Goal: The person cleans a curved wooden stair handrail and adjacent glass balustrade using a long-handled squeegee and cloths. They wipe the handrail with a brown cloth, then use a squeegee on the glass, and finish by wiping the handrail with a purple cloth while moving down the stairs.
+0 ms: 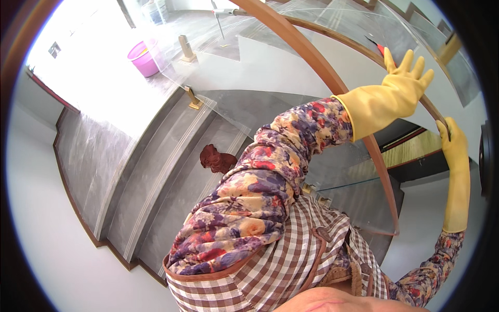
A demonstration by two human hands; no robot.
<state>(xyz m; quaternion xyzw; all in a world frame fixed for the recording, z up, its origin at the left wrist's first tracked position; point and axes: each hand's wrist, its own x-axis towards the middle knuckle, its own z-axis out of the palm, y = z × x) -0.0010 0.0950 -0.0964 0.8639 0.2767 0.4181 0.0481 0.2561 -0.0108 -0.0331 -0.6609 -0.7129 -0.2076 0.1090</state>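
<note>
My left hand [405, 85], in a yellow rubber glove, has its fingers spread over a long wooden pole [343, 43]; whether the palm touches it cannot be told. My right hand [452, 140], in a matching glove, is closed around the pole's lower right end. A grey-and-white head [223, 12] sits at the pole's far end, with a thin bar across it, near the glass. Beside my left fingertips a red tool with a dark pointed tip [377, 46] shows, partly hidden by the glove. The curved wooden handrail [308, 50] passes under my left forearm.
Grey stone steps [156, 156] with pale stripes descend at left. A dark red cloth [216, 159] lies on a step. The glass balustrade [218, 105] stands on brass-coloured posts [193, 98]. A pink bucket [143, 58] is on the upper left floor. More stairs rise at upper right.
</note>
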